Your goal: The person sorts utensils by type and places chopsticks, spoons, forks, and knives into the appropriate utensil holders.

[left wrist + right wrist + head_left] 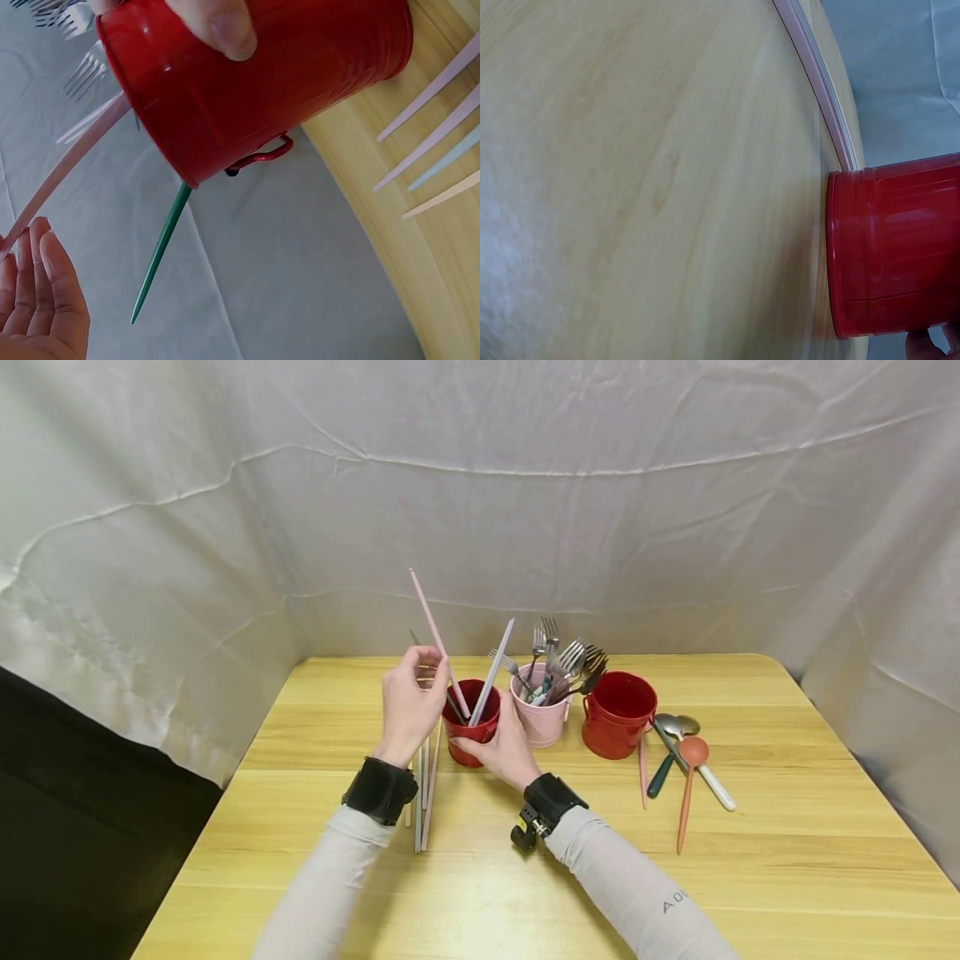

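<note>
In the head view my left hand pinches a pink chopstick between thumb and fingers, its lower end inside a small red bucket. My right hand grips that bucket from the right, thumb across its front. Pale purple chopsticks lean out of the bucket to the right. A green chopstick sticks out past the rim in the left wrist view. In the right wrist view, fingertips show at the edge of the red bucket.
Several chopsticks lie on the table left of the bucket. A pink bucket full of forks stands to its right, then another red bucket. Farther right lie an orange spoon, a white-handled spoon and other utensils.
</note>
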Motion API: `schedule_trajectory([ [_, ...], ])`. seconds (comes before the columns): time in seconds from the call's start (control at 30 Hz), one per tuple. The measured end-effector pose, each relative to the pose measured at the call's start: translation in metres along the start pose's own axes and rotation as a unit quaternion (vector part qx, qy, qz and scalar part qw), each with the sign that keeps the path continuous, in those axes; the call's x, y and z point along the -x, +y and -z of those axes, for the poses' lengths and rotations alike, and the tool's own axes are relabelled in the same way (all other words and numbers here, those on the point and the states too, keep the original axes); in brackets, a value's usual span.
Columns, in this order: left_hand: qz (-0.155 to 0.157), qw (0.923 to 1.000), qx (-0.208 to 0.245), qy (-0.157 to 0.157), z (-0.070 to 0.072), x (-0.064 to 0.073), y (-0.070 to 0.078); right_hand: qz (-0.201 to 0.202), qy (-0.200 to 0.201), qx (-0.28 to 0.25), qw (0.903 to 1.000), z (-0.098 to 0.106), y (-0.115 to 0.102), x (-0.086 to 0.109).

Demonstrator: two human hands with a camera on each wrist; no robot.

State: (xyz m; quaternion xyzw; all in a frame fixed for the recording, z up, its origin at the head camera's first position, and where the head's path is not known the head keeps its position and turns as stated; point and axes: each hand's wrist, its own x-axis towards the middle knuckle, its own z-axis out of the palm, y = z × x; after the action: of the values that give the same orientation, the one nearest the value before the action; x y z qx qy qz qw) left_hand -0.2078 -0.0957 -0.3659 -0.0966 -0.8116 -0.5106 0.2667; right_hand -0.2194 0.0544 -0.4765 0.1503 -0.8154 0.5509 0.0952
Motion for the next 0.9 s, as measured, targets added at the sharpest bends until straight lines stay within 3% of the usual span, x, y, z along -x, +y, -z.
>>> schedule_trajectory([
  [0.33, 0.024, 0.9959, -0.058, -0.066, -0.003, 0.005, -0.008, 0.009, -0.005, -0.002, 0.9999, 0.001, -0.001, 0.0],
  [0.6, 0.05, 0.9931, -0.075, -0.075, 0.001, 0.009, -0.017, 0.023, 0.001, -0.004, 0.9997, 0.0, 0.0, -0.001],
  [0.9, 0.07, 0.9904, -0.095, -0.072, 0.016, 0.017, -0.029, 0.033, 0.004, -0.016, 0.9993, 0.0, 0.002, 0.0],
])
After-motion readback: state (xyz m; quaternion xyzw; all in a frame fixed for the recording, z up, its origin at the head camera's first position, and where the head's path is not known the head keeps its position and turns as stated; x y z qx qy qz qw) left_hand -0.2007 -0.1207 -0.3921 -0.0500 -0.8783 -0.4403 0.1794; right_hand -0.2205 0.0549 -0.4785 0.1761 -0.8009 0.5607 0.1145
